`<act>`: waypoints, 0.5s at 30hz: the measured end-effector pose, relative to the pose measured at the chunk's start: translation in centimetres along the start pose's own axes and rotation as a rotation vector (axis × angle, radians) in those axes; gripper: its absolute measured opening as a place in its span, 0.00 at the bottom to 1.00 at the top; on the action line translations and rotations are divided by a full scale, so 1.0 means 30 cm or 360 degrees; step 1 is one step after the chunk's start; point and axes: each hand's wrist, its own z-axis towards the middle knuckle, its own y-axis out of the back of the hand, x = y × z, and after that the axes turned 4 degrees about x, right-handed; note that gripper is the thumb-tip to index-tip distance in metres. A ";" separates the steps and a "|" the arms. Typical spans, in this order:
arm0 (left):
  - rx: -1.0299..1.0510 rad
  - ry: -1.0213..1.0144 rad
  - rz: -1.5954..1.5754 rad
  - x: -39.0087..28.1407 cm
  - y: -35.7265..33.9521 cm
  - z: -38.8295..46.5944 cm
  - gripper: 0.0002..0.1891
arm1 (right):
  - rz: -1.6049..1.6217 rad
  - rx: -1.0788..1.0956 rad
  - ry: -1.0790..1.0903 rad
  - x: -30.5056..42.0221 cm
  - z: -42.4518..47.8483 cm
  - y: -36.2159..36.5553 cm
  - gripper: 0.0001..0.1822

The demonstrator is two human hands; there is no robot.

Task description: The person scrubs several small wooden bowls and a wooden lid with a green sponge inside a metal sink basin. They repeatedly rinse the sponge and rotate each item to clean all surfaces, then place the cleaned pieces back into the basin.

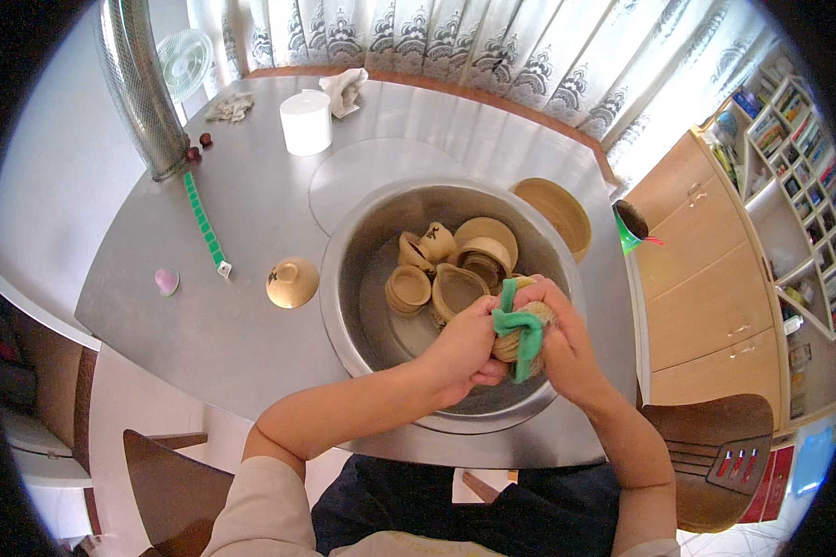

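Both of my hands grip a bunched tan cloth with green edging [519, 331] over the near right part of a metal basin [345, 334]. My left hand [463, 355] closes on its left side, and my right hand [564, 341] on its right. In the basin lie a small cup with a dark mark [437, 242], stacked small round cups [409, 288], a spouted pitcher [458, 289] and several tan bowls [491, 237]. Outside the basin, on the left, a small tan bowl [292, 282] rests upside down on the metal table.
A white paper roll [306, 124], crumpled paper [345, 90] and a crumpled cloth [230, 108] lie at the back. A large tan bowl [557, 216] stands behind the basin, right. A green strip [203, 221] and pink object [167, 281] lie left. Chairs flank the table.
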 end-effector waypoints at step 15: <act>-0.0024 -0.0063 0.0042 0.013 0.004 0.000 0.09 | 0.0034 -0.0015 0.0072 0.012 -0.002 -0.022 0.15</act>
